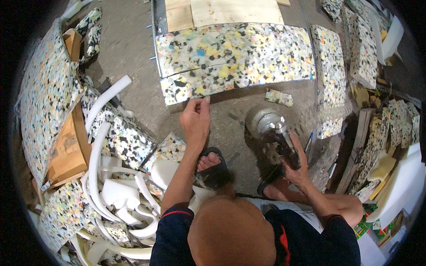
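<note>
Left fingers [205, 103] pinch speckled foam sheet [239, 55] at edge; right fingers [295, 142] grip silvery tool [271, 128].

Light is fairly bright on the panel [248, 53], while the floor [128, 40] looks dimmer. Glare catches the metal tool [262, 125], a dark shadow lies beside it, and straight edges bend toward black corners.

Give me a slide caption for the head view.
Left hand at the near edge of a flat, speckled multicoloured foam sheet; right hand holding a round-ended silver and dark tool.
</note>
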Demonstrator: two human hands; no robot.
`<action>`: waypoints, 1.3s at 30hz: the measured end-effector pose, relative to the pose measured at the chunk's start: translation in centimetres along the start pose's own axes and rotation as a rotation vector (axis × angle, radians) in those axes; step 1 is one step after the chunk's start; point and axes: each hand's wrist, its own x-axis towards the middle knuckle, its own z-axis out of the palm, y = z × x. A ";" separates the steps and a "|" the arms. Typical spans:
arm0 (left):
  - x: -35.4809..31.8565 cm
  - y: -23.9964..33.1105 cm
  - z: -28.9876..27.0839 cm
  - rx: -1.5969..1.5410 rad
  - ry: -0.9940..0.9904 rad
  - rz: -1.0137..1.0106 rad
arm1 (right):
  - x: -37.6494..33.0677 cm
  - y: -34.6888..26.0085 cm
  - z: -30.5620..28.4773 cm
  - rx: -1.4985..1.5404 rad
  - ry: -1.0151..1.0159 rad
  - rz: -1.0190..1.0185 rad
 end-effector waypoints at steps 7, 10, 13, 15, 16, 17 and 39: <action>1.2 -0.5 0.4 -0.699 0.086 -0.397 | 3.0 1.0 -6.5 -0.231 -0.467 -0.056; 1.8 -0.9 0.6 -0.651 0.120 -0.338 | 7.9 -1.9 -9.7 -0.719 -0.441 -0.200; 1.9 -1.2 0.6 -0.652 0.107 -0.324 | 15.2 -7.4 -9.1 -0.476 -0.190 -0.466; 1.9 -1.2 0.4 -0.641 0.092 -0.320 | 20.5 -11.0 -4.7 -0.392 -0.168 -0.721; 1.9 -1.2 0.2 -0.643 0.079 -0.327 | 23.1 -12.3 -1.8 -0.356 -0.190 -0.812; 1.9 -1.2 0.1 -0.643 0.069 -0.330 | 26.2 -13.5 1.7 -0.330 -0.197 -0.939; 2.0 -1.5 -0.9 -0.314 -0.021 -0.343 | 31.3 -13.5 14.6 -0.632 -0.128 -1.056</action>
